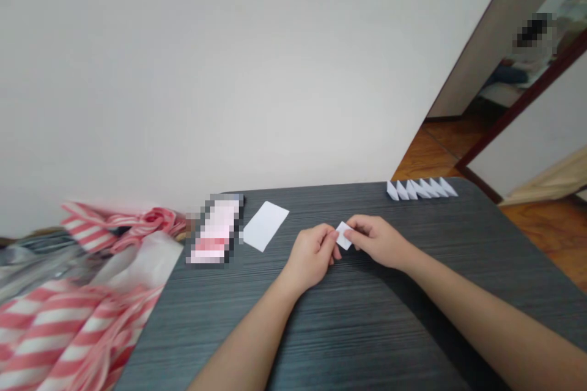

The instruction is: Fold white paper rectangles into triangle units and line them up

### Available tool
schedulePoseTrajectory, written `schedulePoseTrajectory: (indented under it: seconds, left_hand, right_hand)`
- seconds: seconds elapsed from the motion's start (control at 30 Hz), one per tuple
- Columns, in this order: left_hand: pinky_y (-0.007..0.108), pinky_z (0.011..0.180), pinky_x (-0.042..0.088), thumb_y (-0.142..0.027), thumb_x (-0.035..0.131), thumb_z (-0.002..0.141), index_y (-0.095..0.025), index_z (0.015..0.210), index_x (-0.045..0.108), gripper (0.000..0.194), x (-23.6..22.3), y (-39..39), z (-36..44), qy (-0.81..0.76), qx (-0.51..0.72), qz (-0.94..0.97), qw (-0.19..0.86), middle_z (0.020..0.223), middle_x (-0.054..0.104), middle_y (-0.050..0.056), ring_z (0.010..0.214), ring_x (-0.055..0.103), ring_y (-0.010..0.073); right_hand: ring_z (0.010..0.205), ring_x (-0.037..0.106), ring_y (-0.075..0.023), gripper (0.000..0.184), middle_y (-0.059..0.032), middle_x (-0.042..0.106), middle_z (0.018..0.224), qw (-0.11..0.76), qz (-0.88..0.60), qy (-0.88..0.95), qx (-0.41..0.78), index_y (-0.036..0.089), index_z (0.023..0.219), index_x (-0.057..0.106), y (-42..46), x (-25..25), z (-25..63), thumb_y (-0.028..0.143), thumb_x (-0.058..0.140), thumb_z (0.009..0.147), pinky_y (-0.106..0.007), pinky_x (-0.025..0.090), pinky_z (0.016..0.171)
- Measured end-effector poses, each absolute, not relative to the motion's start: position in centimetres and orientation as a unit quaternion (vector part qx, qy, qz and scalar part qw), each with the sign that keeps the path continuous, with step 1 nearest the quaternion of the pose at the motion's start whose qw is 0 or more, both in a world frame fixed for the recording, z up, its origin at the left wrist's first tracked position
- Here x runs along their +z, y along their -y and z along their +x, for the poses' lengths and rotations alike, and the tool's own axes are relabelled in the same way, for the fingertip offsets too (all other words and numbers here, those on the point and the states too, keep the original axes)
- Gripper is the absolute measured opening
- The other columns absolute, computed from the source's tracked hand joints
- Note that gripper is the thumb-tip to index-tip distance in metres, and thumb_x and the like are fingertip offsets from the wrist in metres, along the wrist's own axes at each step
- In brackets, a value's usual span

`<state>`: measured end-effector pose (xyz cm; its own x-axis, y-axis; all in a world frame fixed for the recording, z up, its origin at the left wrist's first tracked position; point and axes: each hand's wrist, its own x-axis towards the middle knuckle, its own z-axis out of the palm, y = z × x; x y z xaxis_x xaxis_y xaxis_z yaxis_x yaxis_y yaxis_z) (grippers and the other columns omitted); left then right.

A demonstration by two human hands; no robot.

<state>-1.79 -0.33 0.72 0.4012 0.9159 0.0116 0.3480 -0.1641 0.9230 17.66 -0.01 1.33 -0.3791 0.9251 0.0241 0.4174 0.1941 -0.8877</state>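
Note:
A small white piece of folded paper (pixel 343 236) is held above the middle of the dark table (pixel 348 330). My left hand (pixel 314 256) pinches its left corner between thumb and fingers. On the other side, my right hand (pixel 373 239) grips the right edge, thumb on top. Left of my hands lies a flat white sheet of paper (pixel 266 226). Toward the table's far right edge stand several folded white paper pieces (pixel 422 189) in a row, pointed and close together.
A phone-like device (pixel 215 229) with a blurred screen lies at the table's left edge. Red-and-white striped fabric (pixel 68 324) and clear plastic (pixel 142 263) are heaped beside the table. A pale wall (pixel 257 73) rises behind; wooden floor (pixel 426 149) shows at right.

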Motion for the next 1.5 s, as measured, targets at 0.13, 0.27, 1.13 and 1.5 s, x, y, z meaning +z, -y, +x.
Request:
schedulePoseTrajectory:
  seconds: [0.13, 0.27, 1.13, 1.5]
  left_hand:
    - [0.021, 0.056, 0.042, -0.035, 0.043, 0.097, -0.017, 0.069, 0.060, 0.037, 0.6, 0.4, -2.4, -0.444, 0.294, 0.720, 0.445, 0.056, 0.063, -0.001, 0.051, 0.057, 0.0107]
    - [0.020, 0.054, 0.041, -0.037, 0.045, 0.096, -0.017, 0.070, 0.060, 0.035, 0.2, 0.4, -2.6, -0.438, 0.298, 0.713, 0.460, 0.058, 0.064, 0.000, 0.052, 0.057, 0.0107]
    - [0.019, 0.046, 0.037, -0.042, 0.049, 0.093, -0.017, 0.071, 0.056, 0.034, -0.3, -0.1, -2.0, -0.473, 0.348, 0.597, 0.546, 0.054, 0.059, -0.002, 0.044, 0.049, 0.0086]
    - [0.020, 0.048, 0.039, -0.043, 0.048, 0.094, -0.017, 0.067, 0.056, 0.038, 0.1, 0.1, -2.2, -0.479, 0.349, 0.611, 0.525, 0.052, 0.059, -0.002, 0.044, 0.050, 0.0093]
  right_hand:
    - [0.056, 0.054, -0.0118, 0.026, 0.0013, 0.060, 0.062, 0.272, -0.462, 0.721, 0.438, 0.015, 0.075, 0.065, 0.2, 1.4, 17.6, 0.027, 0.052, 0.094, -0.023, 0.041, 0.057]
    - [0.057, 0.055, -0.0122, 0.028, 0.0018, 0.059, 0.059, 0.294, -0.454, 0.725, 0.427, 0.016, 0.069, 0.063, 0.4, 0.8, 17.4, 0.027, 0.053, 0.094, -0.022, 0.041, 0.057]
    - [0.053, 0.055, -0.0118, 0.030, 0.0017, 0.060, 0.057, 0.347, -0.473, 0.660, 0.469, 0.018, 0.068, 0.059, 0.0, -0.6, 17.2, 0.032, 0.053, 0.094, -0.024, 0.043, 0.057]
    - [0.056, 0.056, -0.0127, 0.028, 0.0018, 0.060, 0.060, 0.354, -0.476, 0.673, 0.442, 0.019, 0.070, 0.058, 0.2, -0.3, 17.4, 0.031, 0.052, 0.094, -0.025, 0.043, 0.060]
